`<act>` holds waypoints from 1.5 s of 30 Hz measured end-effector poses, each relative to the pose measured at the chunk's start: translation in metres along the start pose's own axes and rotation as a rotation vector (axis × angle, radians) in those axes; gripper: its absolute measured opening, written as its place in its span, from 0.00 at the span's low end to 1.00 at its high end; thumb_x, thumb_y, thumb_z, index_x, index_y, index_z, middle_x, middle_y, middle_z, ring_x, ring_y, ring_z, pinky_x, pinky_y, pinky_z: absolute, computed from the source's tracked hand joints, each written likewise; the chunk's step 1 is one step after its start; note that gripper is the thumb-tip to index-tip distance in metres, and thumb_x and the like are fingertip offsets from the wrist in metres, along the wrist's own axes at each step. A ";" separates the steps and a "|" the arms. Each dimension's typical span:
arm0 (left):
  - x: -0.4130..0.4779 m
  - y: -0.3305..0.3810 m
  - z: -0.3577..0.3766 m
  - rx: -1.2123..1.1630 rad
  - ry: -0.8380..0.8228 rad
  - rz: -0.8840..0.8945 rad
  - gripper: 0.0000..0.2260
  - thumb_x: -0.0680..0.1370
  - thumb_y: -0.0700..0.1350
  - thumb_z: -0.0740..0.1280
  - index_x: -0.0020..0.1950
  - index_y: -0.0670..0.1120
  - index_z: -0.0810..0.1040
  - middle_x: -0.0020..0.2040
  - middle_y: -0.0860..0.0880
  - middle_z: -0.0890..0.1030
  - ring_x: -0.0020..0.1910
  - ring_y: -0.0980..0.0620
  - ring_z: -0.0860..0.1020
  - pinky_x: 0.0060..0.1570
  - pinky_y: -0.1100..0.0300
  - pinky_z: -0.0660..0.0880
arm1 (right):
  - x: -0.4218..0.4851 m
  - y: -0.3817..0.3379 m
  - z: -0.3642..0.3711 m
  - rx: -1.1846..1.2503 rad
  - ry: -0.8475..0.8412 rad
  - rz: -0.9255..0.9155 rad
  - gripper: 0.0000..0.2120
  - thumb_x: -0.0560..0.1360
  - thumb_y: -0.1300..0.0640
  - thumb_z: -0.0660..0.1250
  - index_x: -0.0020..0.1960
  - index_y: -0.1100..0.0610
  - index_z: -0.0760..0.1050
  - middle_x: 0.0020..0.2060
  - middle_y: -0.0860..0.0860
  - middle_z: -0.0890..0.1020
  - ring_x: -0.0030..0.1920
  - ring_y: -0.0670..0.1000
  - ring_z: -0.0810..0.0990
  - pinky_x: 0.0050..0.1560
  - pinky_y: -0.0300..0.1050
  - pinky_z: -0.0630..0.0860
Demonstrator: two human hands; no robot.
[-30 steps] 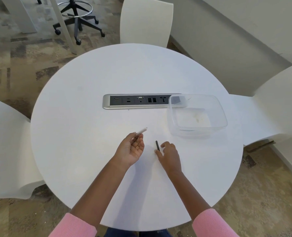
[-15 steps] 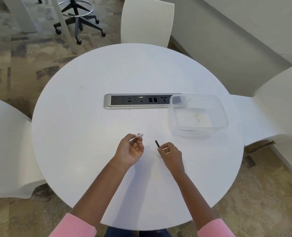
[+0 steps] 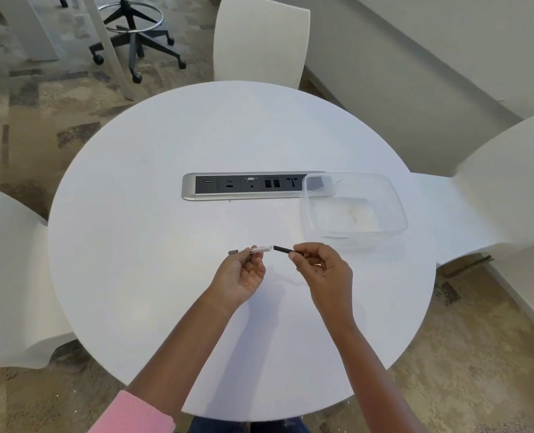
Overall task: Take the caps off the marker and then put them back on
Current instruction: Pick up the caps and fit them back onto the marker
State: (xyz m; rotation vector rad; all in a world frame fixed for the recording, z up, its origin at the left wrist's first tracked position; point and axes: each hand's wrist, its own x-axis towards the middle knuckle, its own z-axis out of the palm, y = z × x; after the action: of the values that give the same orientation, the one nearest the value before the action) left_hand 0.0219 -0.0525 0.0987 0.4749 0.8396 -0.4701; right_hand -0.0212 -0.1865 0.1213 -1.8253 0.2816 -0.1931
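My left hand (image 3: 240,276) pinches a thin white marker (image 3: 259,250) that lies level, its grey tip poking out to the left and its open end pointing right. A slim black cap (image 3: 283,250) is held in the fingertips of my right hand (image 3: 323,271). The cap's open end faces the marker's right end, with a very small gap between them. Both hands hover just above the round white table (image 3: 153,251), near its front half.
An empty clear plastic container (image 3: 390,195) stands to the right, just beyond my right hand. A silver power and data strip (image 3: 244,186) is set into the table's middle. White chairs stand at the far side, left and right; a wheeled stool base (image 3: 134,39) is far left.
My right hand picked the black cap up off the table and brought it left to the marker's end. My left hand turned the marker level.
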 end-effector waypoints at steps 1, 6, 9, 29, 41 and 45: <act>-0.001 0.000 0.001 -0.001 0.000 -0.002 0.06 0.79 0.37 0.59 0.43 0.40 0.72 0.40 0.45 0.77 0.23 0.55 0.78 0.24 0.69 0.75 | 0.000 0.001 0.000 -0.003 0.008 -0.005 0.09 0.70 0.61 0.71 0.40 0.47 0.77 0.37 0.49 0.81 0.36 0.42 0.79 0.39 0.31 0.75; -0.008 -0.002 0.005 -0.011 0.021 0.000 0.11 0.79 0.36 0.59 0.37 0.40 0.73 0.34 0.45 0.78 0.34 0.53 0.76 0.22 0.69 0.74 | 0.000 0.003 0.000 -0.017 0.007 -0.049 0.12 0.70 0.61 0.71 0.39 0.44 0.76 0.37 0.46 0.81 0.38 0.40 0.79 0.38 0.29 0.74; -0.009 -0.003 0.007 -0.019 0.038 0.009 0.12 0.79 0.36 0.59 0.36 0.40 0.73 0.25 0.46 0.79 0.35 0.52 0.75 0.22 0.68 0.74 | -0.001 0.003 0.001 -0.050 -0.001 -0.104 0.13 0.70 0.62 0.71 0.40 0.43 0.75 0.38 0.45 0.80 0.40 0.39 0.79 0.39 0.28 0.74; -0.004 -0.004 0.006 -0.016 0.074 0.062 0.10 0.79 0.36 0.59 0.38 0.39 0.73 0.37 0.44 0.75 0.36 0.53 0.75 0.20 0.69 0.73 | -0.002 0.001 -0.008 -0.304 -0.023 -0.369 0.04 0.71 0.65 0.69 0.44 0.59 0.79 0.39 0.50 0.78 0.39 0.43 0.77 0.43 0.30 0.74; -0.005 -0.003 0.005 0.095 0.066 0.121 0.08 0.78 0.37 0.62 0.39 0.40 0.75 0.33 0.45 0.75 0.19 0.57 0.75 0.23 0.69 0.75 | 0.006 0.003 -0.006 -0.353 -0.070 -0.329 0.03 0.70 0.64 0.70 0.44 0.60 0.80 0.39 0.53 0.80 0.37 0.43 0.78 0.42 0.33 0.74; -0.006 -0.006 0.008 0.125 0.043 0.117 0.08 0.78 0.38 0.62 0.39 0.40 0.76 0.31 0.45 0.77 0.20 0.57 0.75 0.23 0.69 0.75 | 0.005 0.005 0.001 -0.278 -0.055 -0.224 0.02 0.70 0.63 0.70 0.43 0.58 0.80 0.37 0.48 0.79 0.39 0.38 0.77 0.41 0.26 0.71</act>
State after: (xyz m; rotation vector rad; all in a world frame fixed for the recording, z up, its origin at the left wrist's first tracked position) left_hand 0.0201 -0.0609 0.1067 0.6477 0.8219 -0.4071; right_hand -0.0167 -0.1885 0.1162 -2.1348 0.0653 -0.2696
